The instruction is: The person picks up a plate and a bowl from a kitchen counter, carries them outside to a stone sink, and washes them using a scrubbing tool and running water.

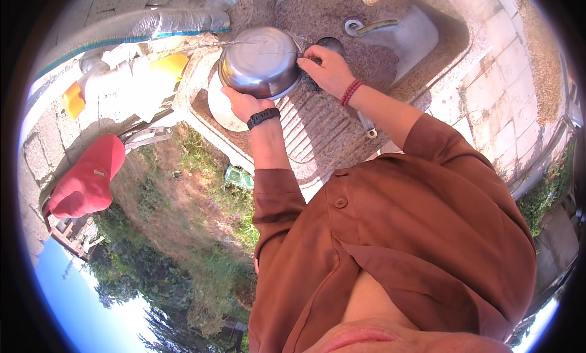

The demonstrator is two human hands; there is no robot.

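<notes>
A shiny metal bowl or pan (261, 60) is tilted over the stone sink's ribbed drainboard, its smooth underside facing me. My left hand (247, 103), with a black band on the wrist, grips its near edge. At the bowl's right side is my right hand (326, 69), wearing a red beaded bracelet, thumb and fingers pinched close to the rim; whether they hold anything cannot be told. Behind that hand sits a dark round item (330, 45), partly hidden. Below the bowl lies a pale plate or basin (229, 108) with a faint pattern. A thin stream of water runs to the bowl.
On the right is the sink basin (423, 46), with a drain (353, 27) and a short greenish piece across it. Clear plastic sheeting (183, 23) lies at upper left, near yellow items (167, 69). A red cloth item (91, 179) hangs at far left.
</notes>
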